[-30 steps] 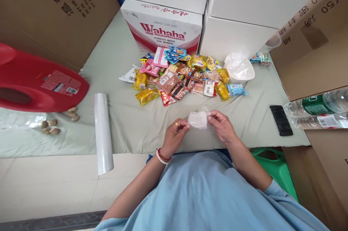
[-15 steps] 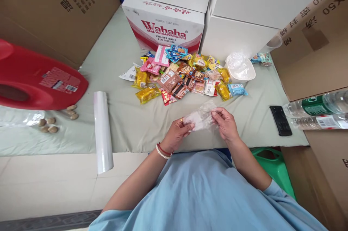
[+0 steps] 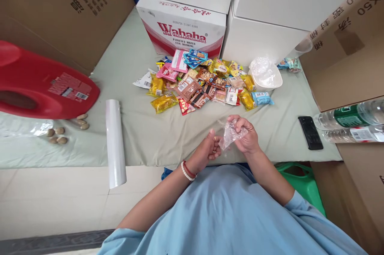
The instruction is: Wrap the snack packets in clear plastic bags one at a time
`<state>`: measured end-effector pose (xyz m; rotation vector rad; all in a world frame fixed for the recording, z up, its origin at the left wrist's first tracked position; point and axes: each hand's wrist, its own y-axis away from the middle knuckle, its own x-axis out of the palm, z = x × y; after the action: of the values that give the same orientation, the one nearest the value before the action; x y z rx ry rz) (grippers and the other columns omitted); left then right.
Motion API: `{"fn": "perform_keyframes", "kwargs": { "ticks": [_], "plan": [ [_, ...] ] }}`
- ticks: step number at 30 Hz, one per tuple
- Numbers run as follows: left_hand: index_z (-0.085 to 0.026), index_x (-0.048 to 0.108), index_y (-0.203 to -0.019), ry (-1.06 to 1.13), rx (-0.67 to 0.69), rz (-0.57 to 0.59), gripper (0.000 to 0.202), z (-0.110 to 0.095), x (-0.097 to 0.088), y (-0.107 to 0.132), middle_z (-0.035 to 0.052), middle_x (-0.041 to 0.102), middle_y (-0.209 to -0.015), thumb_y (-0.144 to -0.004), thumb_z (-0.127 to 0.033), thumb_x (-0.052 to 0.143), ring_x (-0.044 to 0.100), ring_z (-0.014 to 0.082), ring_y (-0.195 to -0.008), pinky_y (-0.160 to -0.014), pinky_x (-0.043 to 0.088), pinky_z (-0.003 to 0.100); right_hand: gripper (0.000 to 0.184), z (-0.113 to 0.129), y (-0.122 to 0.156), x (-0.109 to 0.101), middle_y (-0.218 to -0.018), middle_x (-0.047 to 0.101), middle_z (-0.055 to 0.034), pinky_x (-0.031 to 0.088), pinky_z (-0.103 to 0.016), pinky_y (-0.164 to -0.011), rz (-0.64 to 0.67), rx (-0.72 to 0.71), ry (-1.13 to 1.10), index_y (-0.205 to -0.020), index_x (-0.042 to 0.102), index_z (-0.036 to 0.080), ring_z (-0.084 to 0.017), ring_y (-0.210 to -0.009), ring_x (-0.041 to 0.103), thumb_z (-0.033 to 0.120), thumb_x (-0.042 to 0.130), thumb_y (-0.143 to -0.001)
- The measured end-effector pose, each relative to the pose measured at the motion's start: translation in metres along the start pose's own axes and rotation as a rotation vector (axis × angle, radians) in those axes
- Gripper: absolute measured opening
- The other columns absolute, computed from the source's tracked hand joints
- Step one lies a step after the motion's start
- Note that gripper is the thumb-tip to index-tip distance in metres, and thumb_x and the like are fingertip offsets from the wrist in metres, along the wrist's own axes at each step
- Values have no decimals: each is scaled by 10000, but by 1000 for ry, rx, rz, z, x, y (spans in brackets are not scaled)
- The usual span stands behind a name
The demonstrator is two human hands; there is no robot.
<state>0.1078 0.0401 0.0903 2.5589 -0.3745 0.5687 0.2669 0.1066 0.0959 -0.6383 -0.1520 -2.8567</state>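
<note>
A crumpled clear plastic bag (image 3: 231,134) is bunched up in my right hand (image 3: 248,140), whose fingers are closed around it. Close beside it on the left is my left hand (image 3: 208,149), turned with the thumb up and apart from the loosely curled fingers. Its fingertips come up to the bag's lower edge; whether they touch it I cannot tell. Just beyond both hands lies a heap of wrapped snacks (image 3: 189,88) in yellow, brown, pink and blue packets. A white bowl (image 3: 277,84) with clear plastic in it stands at the heap's right.
A white roll (image 3: 115,143) overhangs the table's front edge. On the left are a red jug (image 3: 39,83) and several brown nuts (image 3: 61,140). A phone (image 3: 311,132) and plastic bottles (image 3: 348,117) lie at the right. A Wahaha box (image 3: 183,31) stands behind the snacks.
The bag, stretched between both hands before, is now gathered up in my right hand. My left hand has let go of its end, moved right and turned over.
</note>
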Motion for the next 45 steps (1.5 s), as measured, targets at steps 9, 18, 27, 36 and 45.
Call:
{"fn": "perform_keyframes", "kwargs": {
  "ticks": [9, 18, 27, 36, 45],
  "plan": [
    [-173, 618, -802, 273, 48, -227, 453, 2, -30, 0, 51, 718, -1046, -669, -453, 948, 645, 132, -864, -601, 517, 195, 426, 9, 14, -36, -1253, 705, 4, 520, -439, -1063, -17, -84, 4, -497, 601, 229, -236, -1170, 629, 377, 923, -734],
    [-260, 631, -1270, 403, -70, 68, 653, 13, 17, -12, 113, 673, -1305, -756, -584, 872, 671, 278, -1136, -866, 578, 393, 519, -16, 29, -18, -1223, 736, 25, 505, -443, -1093, -24, 74, -228, -468, 507, 214, -230, -1160, 652, 378, 956, -671],
    [-191, 716, -985, 466, 89, -109, 411, 10, -3, -20, 10, 746, -953, -647, -199, 951, 691, 164, -862, -836, 535, 314, 615, -3, 22, -25, -1244, 737, 18, 495, -457, -1090, -6, 61, -241, -465, 413, 197, -248, -1170, 650, 378, 982, -614],
    [-165, 717, -823, 318, 73, -273, 400, 15, -40, -7, 1, 711, -795, -659, -431, 968, 653, 118, -774, -735, 542, 252, 643, 2, 29, -55, -1309, 717, 8, 440, -540, -1157, -53, 81, -175, -481, 404, 203, -299, -1293, 600, 423, 1002, -566],
    [-301, 580, -1271, 369, 59, -168, 710, 12, -14, 0, 68, 633, -1325, -719, -640, 870, 692, 260, -1117, -887, 595, 446, 690, -1, 28, -42, -1104, 752, 9, 593, -399, -856, -32, 124, -105, -451, 375, 194, -242, -978, 696, 516, 976, -556]
  ]
}}
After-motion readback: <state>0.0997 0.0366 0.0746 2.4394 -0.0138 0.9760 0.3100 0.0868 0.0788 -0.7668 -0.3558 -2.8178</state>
